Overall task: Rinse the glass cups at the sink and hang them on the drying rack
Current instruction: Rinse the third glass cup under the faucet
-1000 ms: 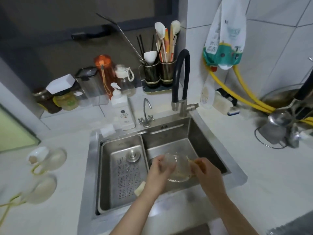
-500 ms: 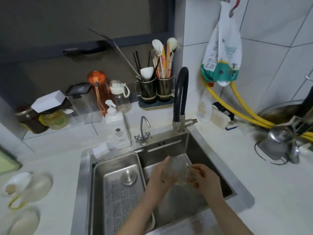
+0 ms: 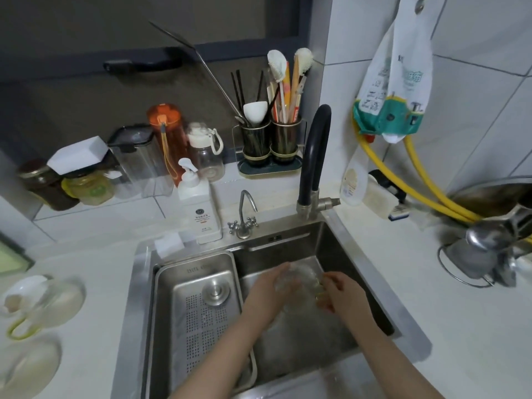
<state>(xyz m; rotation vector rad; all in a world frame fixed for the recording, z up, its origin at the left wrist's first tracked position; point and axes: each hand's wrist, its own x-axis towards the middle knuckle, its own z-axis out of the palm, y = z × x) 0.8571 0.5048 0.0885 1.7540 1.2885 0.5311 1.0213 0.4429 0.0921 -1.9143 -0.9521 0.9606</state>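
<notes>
A clear glass cup [image 3: 302, 286] is held low over the right basin of the steel sink [image 3: 371, 277]. My left hand [image 3: 267, 295] wraps its left side. My right hand [image 3: 342, 295] grips its right side near the yellowish handle. The black-necked tap [image 3: 313, 159] stands behind the basin; no water stream shows. Two more glass cups [image 3: 49, 303] rest on the counter at the far left, one with a green handle. No drying rack is in view.
A perforated steel drain tray [image 3: 198, 312] fills the sink's left half. A soap dispenser [image 3: 200, 208], a small tap [image 3: 244, 214], jars and utensil holders [image 3: 270, 142] line the back. A yellow hose [image 3: 408, 180] and steel ladles [image 3: 489, 243] lie at the right.
The view has shifted downward and closer to the sink. Both hands have carried the cup slightly deeper into the right basin, still gripping it on both sides.
</notes>
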